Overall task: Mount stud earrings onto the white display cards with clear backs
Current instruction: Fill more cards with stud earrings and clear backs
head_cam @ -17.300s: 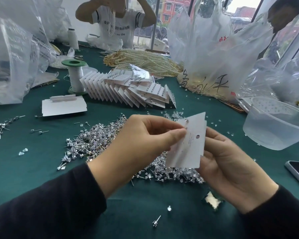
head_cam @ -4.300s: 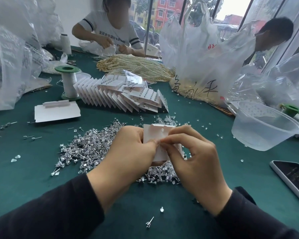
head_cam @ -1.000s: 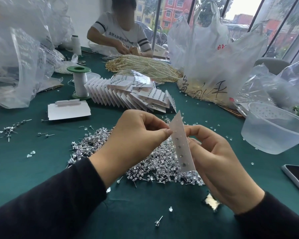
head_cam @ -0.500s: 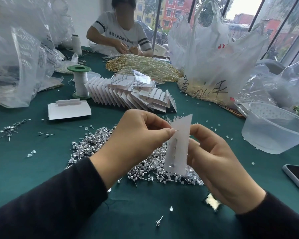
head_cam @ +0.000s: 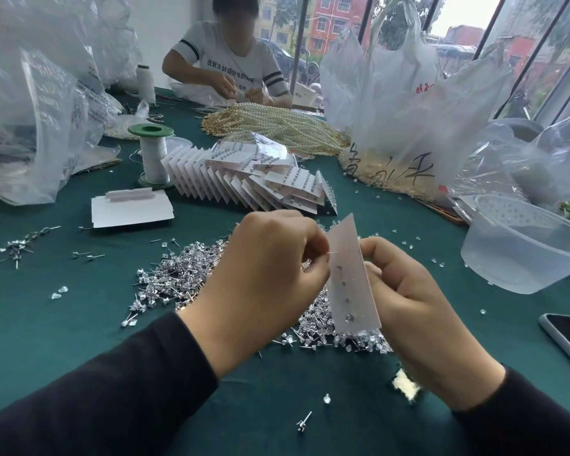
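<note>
White rectangular paper display card (head_cam: 354, 278) stands near-upright, edge gripped by the right hand (head_cam: 418, 311); the left hand (head_cam: 264, 274), just left of it, pinches 1 silver stud earring (head_cam: 331, 253), post aimed rightward at it.

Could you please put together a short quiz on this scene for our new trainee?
1. True or false: the right hand holds the white card.
2. How is the card held? A lying flat; B upright above the stud pile; C folded in half.
3. What does the left hand pinch?
Key: 1 true; 2 B; 3 a stud earring, its post toward the card.
</note>
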`<state>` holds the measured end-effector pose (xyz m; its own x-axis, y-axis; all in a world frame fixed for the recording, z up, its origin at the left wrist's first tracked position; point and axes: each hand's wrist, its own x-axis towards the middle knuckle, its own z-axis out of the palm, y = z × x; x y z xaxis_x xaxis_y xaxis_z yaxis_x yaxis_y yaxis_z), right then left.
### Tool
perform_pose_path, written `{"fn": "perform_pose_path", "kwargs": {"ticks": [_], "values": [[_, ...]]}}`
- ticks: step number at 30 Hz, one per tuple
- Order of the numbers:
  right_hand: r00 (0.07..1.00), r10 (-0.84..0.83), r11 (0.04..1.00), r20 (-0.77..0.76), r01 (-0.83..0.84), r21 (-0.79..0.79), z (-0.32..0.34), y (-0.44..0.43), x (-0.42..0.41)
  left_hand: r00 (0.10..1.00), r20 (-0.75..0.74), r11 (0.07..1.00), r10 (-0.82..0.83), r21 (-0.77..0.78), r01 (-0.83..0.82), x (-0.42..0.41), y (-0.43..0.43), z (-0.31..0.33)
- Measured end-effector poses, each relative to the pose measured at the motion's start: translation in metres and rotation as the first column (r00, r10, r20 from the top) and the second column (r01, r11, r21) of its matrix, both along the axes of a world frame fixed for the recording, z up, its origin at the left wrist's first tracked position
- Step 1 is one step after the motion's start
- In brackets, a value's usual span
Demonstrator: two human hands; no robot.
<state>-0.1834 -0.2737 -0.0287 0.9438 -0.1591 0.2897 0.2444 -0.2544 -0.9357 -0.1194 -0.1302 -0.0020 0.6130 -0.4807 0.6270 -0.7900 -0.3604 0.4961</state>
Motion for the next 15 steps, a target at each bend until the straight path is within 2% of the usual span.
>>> {"fn": "perform_pose_path", "kwargs": {"ticks": [3, 6, 7, 9, 11, 15], "values": [[1.0, -0.003, 1.0, 0.008, 0.003, -0.004, -0.001, 0.0002, 0.0004, 0.999, 0.053, 1.0, 0.011, 0.028, -0.012, 0.0012, 0.0005, -0.0009], [0.999, -0.001, 0.996, 0.043, 0.005, -0.088, 0.0004, 0.0022, 0.0004, 1.0, 0.013, 1.0, -0.023, -0.002, 0.023, -0.0006, 0.0006, 0.0002], [0.999, -0.012, 0.993, 0.05, 0.018, -0.117, 0.0007, 0.0024, 0.0004, 0.998, -0.043, 0.999, -0.04, -0.039, 0.038, -0.0012, 0.0003, 0.0003], [0.996, -0.041, 0.983, 0.082, 0.055, -0.178, 0.0011, 0.0026, 0.0005, 0.964, -0.25, 0.988, -0.094, -0.144, 0.059, -0.0032, -0.0009, 0.0014], [0.987, -0.073, 0.959, 0.145, 0.11, -0.263, 0.0008, 0.0022, 0.0012, 0.869, -0.451, 0.96, -0.205, -0.267, 0.088, -0.0026, -0.0019, 0.0002], [0.947, -0.157, 0.869, 0.281, 0.267, -0.416, 0.002, 0.0021, 0.0018, 0.721, -0.575, 0.905, -0.387, -0.388, 0.176, -0.006, -0.0041, 0.0022]]}}
